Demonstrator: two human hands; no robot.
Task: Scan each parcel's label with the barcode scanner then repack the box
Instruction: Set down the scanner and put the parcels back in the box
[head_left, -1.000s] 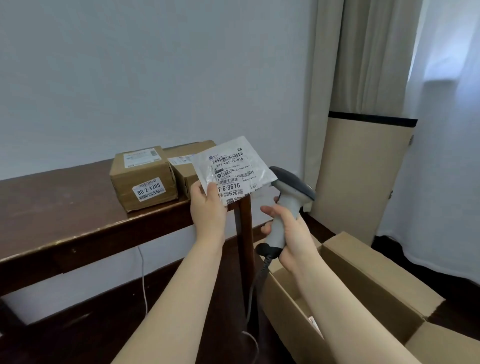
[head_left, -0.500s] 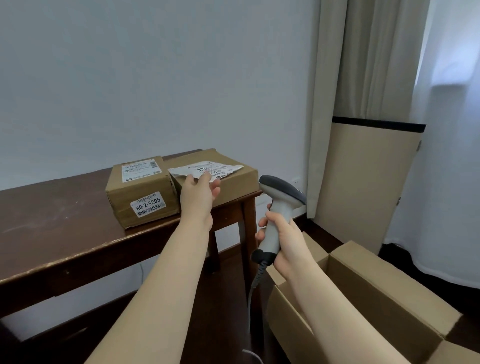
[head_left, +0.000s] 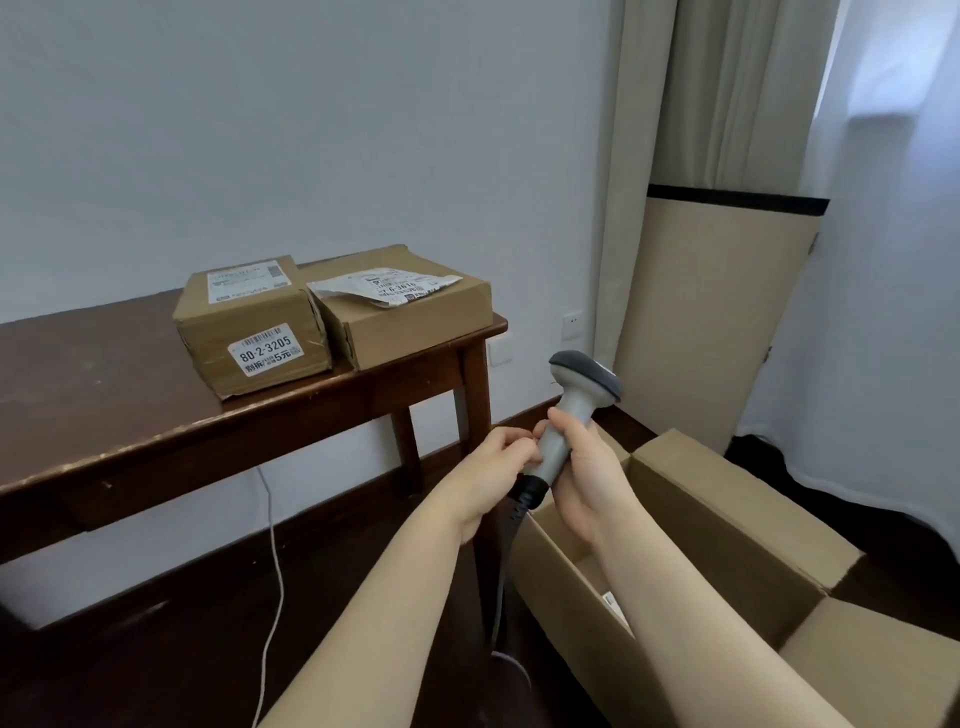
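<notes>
While R hand (head_left: 579, 480) grips scanner (head_left: 574, 410) upright, L hand (head_left: 491, 470) fingers (head_left: 521, 453) curl onto its handle.

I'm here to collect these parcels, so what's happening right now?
A person's right hand grips a grey handheld barcode scanner, and the left hand curls its fingers against the handle. A white plastic mailer bag lies on one of two brown cardboard parcels on the dark wooden table. A large open cardboard box waits on the floor.
</notes>
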